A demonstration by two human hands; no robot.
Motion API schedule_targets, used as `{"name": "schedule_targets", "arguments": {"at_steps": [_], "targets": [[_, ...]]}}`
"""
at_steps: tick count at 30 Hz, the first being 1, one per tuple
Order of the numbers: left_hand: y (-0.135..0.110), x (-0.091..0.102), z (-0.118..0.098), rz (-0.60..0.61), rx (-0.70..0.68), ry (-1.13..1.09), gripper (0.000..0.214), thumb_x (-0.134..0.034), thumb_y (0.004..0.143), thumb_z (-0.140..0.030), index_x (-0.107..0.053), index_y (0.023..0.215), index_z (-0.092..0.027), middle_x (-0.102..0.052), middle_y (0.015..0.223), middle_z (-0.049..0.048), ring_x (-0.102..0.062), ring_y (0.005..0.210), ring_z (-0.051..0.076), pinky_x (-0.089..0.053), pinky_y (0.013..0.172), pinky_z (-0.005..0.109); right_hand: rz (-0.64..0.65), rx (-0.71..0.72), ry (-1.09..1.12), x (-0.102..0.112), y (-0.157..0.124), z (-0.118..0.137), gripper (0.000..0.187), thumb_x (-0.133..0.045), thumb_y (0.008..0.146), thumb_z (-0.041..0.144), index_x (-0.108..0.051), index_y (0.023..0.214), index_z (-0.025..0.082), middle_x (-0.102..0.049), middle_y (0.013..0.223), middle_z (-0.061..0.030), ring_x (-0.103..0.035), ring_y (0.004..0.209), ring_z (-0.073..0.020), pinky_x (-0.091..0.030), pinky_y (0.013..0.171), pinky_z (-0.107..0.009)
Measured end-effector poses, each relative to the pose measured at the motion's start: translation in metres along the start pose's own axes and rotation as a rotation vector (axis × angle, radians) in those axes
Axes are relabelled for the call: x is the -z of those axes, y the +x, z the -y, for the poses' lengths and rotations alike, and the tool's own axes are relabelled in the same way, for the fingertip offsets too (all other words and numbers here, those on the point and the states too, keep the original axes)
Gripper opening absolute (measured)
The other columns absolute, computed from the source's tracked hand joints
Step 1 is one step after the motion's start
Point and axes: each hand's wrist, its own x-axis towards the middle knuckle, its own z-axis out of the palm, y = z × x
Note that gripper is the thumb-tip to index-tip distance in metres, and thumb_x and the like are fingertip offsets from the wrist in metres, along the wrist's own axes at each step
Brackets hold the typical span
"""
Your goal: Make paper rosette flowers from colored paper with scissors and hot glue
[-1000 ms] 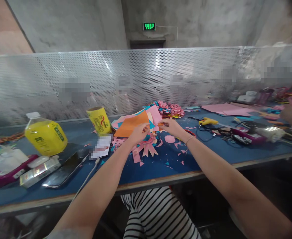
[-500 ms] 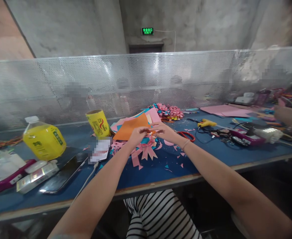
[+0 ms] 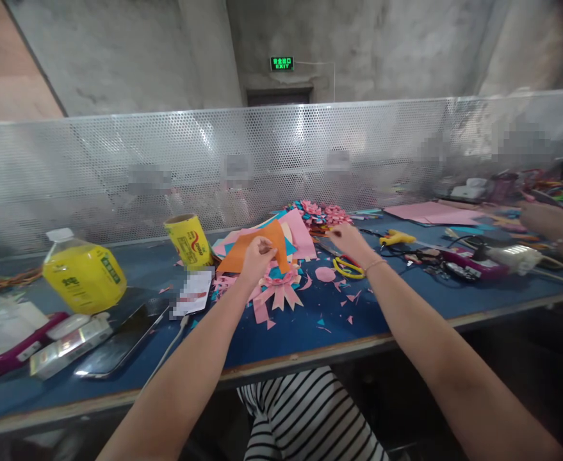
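Observation:
My left hand (image 3: 261,257) is closed in a pinch over a sheet of orange paper (image 3: 236,255); what its fingertips hold is too small to make out. Below it lies a pink and blue paper rosette (image 3: 281,285) with notched ribbon tails. My right hand (image 3: 347,241) is off to the right, fingertips pressed together beside a heap of pink and blue paper flowers (image 3: 324,212). Whatever it may grip is hidden. Scissors (image 3: 351,269) with red and yellow handles rest on the table just under that hand. A pink paper circle (image 3: 325,274) lies between both hands.
A yellow-labelled bottle (image 3: 85,275), a phone (image 3: 120,342) and a yellow tube roll (image 3: 188,240) stand or lie left. A yellow glue gun (image 3: 397,238), a power strip (image 3: 473,264) and pink sheets (image 3: 430,212) are right. Another person's hand (image 3: 545,221) is at far right.
My hands were together over the orange paper. My right hand has moved right to the flower heap, uncovering the pink circle; my left hand has stayed near the paper, now pinched.

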Motion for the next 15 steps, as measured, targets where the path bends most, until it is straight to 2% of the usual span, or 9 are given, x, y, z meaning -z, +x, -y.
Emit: {"name": "schedule_targets", "arguments": {"at_steps": [3,5,8,11,15], "targets": [[0.003,0.003,0.002,-0.062,0.001,0.017,0.027,-0.063,0.058,-0.016,-0.044,0.076,-0.018,-0.053,0.066,-0.0035,-0.058,0.066,0.012,-0.047,0.059,0.023,-0.008,-0.347,-0.204,0.011,0.003,-0.044,0.031,-0.042,0.081,0.019,-0.063,0.096,0.003,-0.062,0.100,-0.0223,-0.055,0.102,-0.0281,-0.041,0.085,-0.035],[0.004,0.004,0.003,-0.072,-0.008,0.029,0.028,-0.063,0.058,-0.015,-0.043,0.077,-0.018,-0.052,0.068,-0.0032,-0.058,0.067,0.011,-0.046,0.060,0.023,-0.072,-0.572,-0.271,0.013,0.001,-0.071,0.042,-0.046,0.078,0.020,-0.053,0.112,-0.004,-0.054,0.111,-0.0291,-0.049,0.111,-0.0332,-0.039,0.088,-0.040],[0.004,0.004,0.003,-0.082,0.006,0.040,0.030,-0.063,0.059,-0.013,-0.043,0.080,-0.019,-0.053,0.069,-0.0030,-0.059,0.066,0.012,-0.046,0.060,0.024,-0.105,-0.800,-0.219,0.009,-0.005,-0.096,0.053,-0.049,0.074,0.020,-0.045,0.122,-0.002,-0.046,0.121,-0.0322,-0.049,0.112,-0.0352,-0.041,0.084,-0.043],[0.002,0.004,0.003,-0.038,0.053,0.034,0.031,-0.061,0.060,-0.011,-0.043,0.084,-0.019,-0.054,0.064,-0.0042,-0.057,0.060,0.011,-0.046,0.059,0.025,-0.017,-0.872,-0.149,0.005,-0.007,-0.105,0.051,-0.044,0.078,0.022,-0.045,0.125,0.004,-0.049,0.120,-0.0297,-0.051,0.110,-0.0347,-0.041,0.084,-0.045],[0.000,0.003,0.004,-0.001,0.080,0.044,0.031,-0.063,0.061,-0.011,-0.046,0.085,-0.018,-0.056,0.065,-0.0036,-0.057,0.059,0.010,-0.047,0.058,0.024,0.118,-0.826,-0.172,0.003,-0.005,-0.110,0.045,-0.037,0.083,0.025,-0.053,0.121,0.007,-0.054,0.116,-0.0246,-0.051,0.113,-0.0335,-0.039,0.089,-0.044]]}}
